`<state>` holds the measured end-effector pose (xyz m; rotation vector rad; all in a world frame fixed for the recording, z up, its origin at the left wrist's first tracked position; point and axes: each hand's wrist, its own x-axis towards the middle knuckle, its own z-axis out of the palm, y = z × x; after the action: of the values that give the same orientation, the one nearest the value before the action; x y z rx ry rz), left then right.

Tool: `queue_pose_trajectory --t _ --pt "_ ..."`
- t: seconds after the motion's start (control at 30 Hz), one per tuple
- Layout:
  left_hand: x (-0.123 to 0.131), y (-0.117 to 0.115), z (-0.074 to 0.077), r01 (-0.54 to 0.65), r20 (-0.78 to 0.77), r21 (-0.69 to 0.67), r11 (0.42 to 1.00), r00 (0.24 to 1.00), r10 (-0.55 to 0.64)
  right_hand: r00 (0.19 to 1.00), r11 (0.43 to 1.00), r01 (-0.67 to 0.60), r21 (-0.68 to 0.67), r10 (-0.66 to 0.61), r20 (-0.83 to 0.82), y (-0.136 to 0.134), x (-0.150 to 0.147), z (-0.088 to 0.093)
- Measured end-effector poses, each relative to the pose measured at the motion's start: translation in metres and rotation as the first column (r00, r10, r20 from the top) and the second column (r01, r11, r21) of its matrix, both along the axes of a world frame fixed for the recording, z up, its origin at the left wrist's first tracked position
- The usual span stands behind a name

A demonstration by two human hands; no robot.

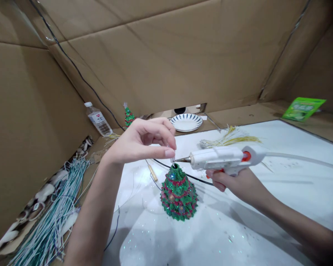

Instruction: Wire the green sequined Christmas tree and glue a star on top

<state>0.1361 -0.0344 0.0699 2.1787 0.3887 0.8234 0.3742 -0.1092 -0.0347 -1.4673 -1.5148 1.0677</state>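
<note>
A green Christmas tree ornament (179, 195) with red garlands and coloured baubles stands upright on the white tabletop, a hole showing at its top. Just above that hole, my left hand (147, 142) pinches a small clear piece (173, 156) between thumb and fingers; its exact shape is hard to make out. My right hand (233, 183) grips a white glue gun (219, 159) from below. The gun's metal nozzle points left and meets or nearly meets the lower end of the clear piece. A long glue stick (302, 158) extends from the back of the gun.
A second small tree (129, 116) stands behind my left hand, near a water bottle (99, 120). A striped plate (186, 122), yellow and white wires (230, 137) and a green pouch (303, 109) lie farther back. Teal-and-white wires (58, 201) fill the left side. Cardboard walls enclose the table.
</note>
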Motion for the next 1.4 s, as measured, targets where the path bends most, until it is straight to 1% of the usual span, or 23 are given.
queue_pose_trajectory --t 0.23,0.43,0.7,0.93,1.13,1.3,1.4 --pt "0.0004 0.0006 -0.0010 0.015 0.001 0.005 1.000 1.000 -0.015 1.000 1.000 0.015 -0.007 -0.015 -0.004 -0.0007 0.0018 -0.0024" --pt "-0.0020 0.0008 -0.0009 0.066 -0.008 0.014 0.998 0.998 -0.066 1.000 1.000 0.005 0.010 -0.005 -0.003 0.0000 0.0016 -0.0050" --pt "-0.0025 0.0019 -0.0004 0.090 -0.023 -0.011 0.996 0.996 -0.091 0.998 1.000 0.023 0.010 -0.023 0.057 -0.0006 0.0005 0.0015" --pt "-0.0042 0.0028 -0.0003 0.120 -0.017 -0.017 0.993 0.993 -0.120 1.000 1.000 -0.003 -0.004 0.003 0.004 -0.0003 0.0018 -0.0033" --pt "-0.0043 0.0030 -0.0016 0.150 0.011 -0.068 0.986 0.989 -0.149 1.000 1.000 -0.003 -0.016 0.002 -0.013 0.0000 0.0019 -0.0046" --pt "-0.0034 0.0016 -0.0002 0.163 0.008 -0.080 0.983 0.987 -0.163 1.000 1.000 0.015 -0.007 -0.015 -0.006 0.0002 0.0011 -0.0044" --pt "-0.0028 0.0017 0.0004 0.172 0.004 -0.074 0.982 0.985 -0.173 1.000 1.000 0.002 0.004 -0.002 0.006 0.0007 0.0012 -0.0053"
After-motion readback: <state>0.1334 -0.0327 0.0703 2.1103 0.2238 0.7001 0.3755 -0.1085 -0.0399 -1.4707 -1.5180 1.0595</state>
